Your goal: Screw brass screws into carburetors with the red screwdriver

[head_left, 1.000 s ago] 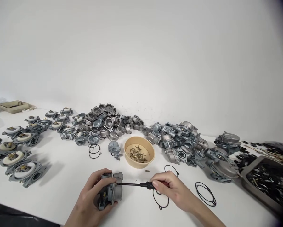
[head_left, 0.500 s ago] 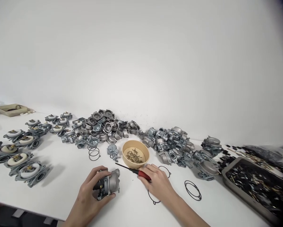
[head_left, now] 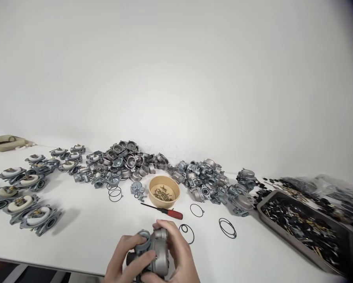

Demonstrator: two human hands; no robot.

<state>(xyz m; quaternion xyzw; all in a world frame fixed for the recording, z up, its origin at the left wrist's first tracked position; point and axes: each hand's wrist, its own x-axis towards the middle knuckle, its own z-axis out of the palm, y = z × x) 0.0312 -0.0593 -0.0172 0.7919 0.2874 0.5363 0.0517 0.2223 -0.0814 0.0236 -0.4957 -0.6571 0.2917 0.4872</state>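
A grey metal carburetor (head_left: 160, 251) is held between both hands at the front of the table. My left hand (head_left: 129, 257) has its fingers wrapped over the body and round inlet. From the other side, my right hand (head_left: 179, 251) closes round the domed bowl. Just beyond them a screwdriver (head_left: 174, 214) with a red and black handle lies on the table, its tip pointing left. Behind it stands a round tan tub (head_left: 164, 188) with small brass screws inside. Thin black gasket rings (head_left: 227, 228) lie to the right of my right hand.
Carburetor bodies with white floats (head_left: 37, 216) stand in rows at the left. A heap of metal bowls (head_left: 126, 157) and a pile of carburetors (head_left: 208, 179) sit along the wall. A metal tray (head_left: 300, 247) of small black and brass parts is at right.
My right hand has let go of the screwdriver, now lying on the table, and has taken hold of the carburetor. The carburetor has moved right and nearer, turned in my left hand.
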